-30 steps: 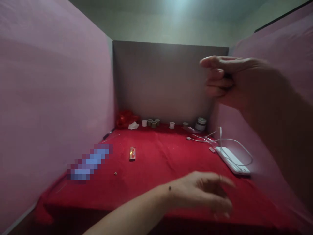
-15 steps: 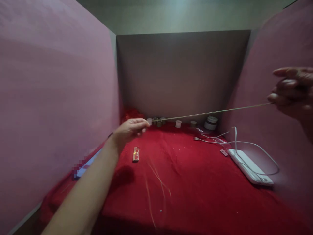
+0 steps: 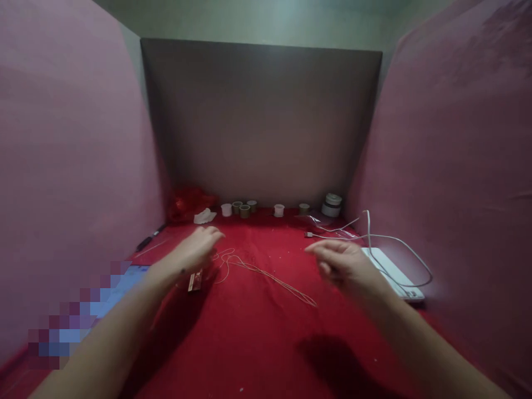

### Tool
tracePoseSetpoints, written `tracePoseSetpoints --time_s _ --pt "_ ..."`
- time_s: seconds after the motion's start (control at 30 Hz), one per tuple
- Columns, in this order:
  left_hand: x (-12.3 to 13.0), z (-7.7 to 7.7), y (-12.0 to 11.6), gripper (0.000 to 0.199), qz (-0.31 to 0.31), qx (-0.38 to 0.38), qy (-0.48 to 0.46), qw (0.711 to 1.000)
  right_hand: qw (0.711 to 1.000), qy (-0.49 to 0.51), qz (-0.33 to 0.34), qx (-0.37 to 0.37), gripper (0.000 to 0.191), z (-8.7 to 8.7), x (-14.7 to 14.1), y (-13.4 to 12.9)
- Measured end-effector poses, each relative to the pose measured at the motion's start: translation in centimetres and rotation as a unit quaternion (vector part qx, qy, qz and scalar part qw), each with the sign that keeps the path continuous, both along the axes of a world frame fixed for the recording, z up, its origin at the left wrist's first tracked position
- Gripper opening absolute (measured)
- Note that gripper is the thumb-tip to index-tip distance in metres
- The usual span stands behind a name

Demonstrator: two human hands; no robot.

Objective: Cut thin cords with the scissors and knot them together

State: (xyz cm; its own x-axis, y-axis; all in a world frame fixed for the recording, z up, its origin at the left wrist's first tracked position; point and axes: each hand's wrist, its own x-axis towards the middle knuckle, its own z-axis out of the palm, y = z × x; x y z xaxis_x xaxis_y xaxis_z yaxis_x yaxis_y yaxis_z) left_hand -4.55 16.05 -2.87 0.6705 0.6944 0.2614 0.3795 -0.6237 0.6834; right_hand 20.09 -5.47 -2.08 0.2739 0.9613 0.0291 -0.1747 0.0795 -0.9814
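Observation:
A thin, light-coloured thread [image 3: 270,275] lies loosely looped on the red cloth [image 3: 257,343], between my two hands. My left hand [image 3: 200,246] hovers at the thread's left end, above a small red and gold packet [image 3: 195,281]; its fingers are blurred and partly hidden, so whether they grip anything is unclear. To the right of the thread, my right hand [image 3: 336,260] is raised over the cloth with its fingers bent and index finger pointing left. Nothing can be made out in it, and its fingertips are blurred.
Several small cups [image 3: 244,211] and a lidded jar [image 3: 331,205] line the back wall. Red plastic [image 3: 189,202] and white crumpled tissue [image 3: 205,216] sit at back left. A white power bank [image 3: 393,274] with cable is right; a black pen [image 3: 150,238] and blue item [image 3: 120,288] are left.
The thread, stretched taut between both hands before, now lies slack on the cloth. My right hand has come down and left, towards the middle. The view has shifted right.

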Motion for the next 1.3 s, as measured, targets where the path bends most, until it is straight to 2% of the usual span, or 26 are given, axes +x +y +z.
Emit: tracePoseSetpoints --time_s 0.07,0.13,0.23,0.33,0.53,0.7,0.8,1.0,1.3 --pt "0.7 -0.4 -2.1 0.027 -0.063 0.028 0.065 0.996 0.999 -0.017 0.038 -0.027 0.021 -1.9 -1.7 0.5" --pt "1.5 -0.3 -4.5 0.025 -0.126 0.005 0.125 0.984 0.996 -0.033 0.064 -0.054 0.022 -3.2 -2.9 1.1" --pt "2.5 -0.1 -7.3 0.028 -0.158 -0.017 0.136 0.978 0.992 -0.029 0.089 -0.088 0.024 -4.5 -3.8 1.7" --pt "3.1 -0.3 -8.6 0.027 -0.187 -0.033 0.148 0.971 0.988 -0.020 0.109 -0.103 0.023 -5.9 -4.1 2.0" --pt "3.3 -1.7 -9.6 0.024 -0.227 -0.010 0.197 0.954 0.978 -0.029 0.149 -0.143 0.024 -8.5 -4.3 1.7" --pt "3.7 -2.4 -10.5 0.021 -0.252 -0.009 0.210 0.945 0.973 -0.031 0.161 -0.160 0.025 -9.0 -4.2 1.8" --pt "3.8 -2.8 -10.7 0.019 -0.245 -0.013 0.212 0.946 0.973 -0.036 0.166 -0.157 0.022 -9.0 -4.1 1.9" --pt "3.9 -3.3 -10.6 0.021 -0.225 -0.082 0.209 0.948 0.974 -0.033 0.170 -0.145 0.019 -8.8 -3.9 2.3" --pt "4.1 -4.1 -10.7 0.022 -0.223 -0.054 0.211 0.950 0.973 -0.065 0.179 -0.130 0.019 -9.1 -3.8 2.0"
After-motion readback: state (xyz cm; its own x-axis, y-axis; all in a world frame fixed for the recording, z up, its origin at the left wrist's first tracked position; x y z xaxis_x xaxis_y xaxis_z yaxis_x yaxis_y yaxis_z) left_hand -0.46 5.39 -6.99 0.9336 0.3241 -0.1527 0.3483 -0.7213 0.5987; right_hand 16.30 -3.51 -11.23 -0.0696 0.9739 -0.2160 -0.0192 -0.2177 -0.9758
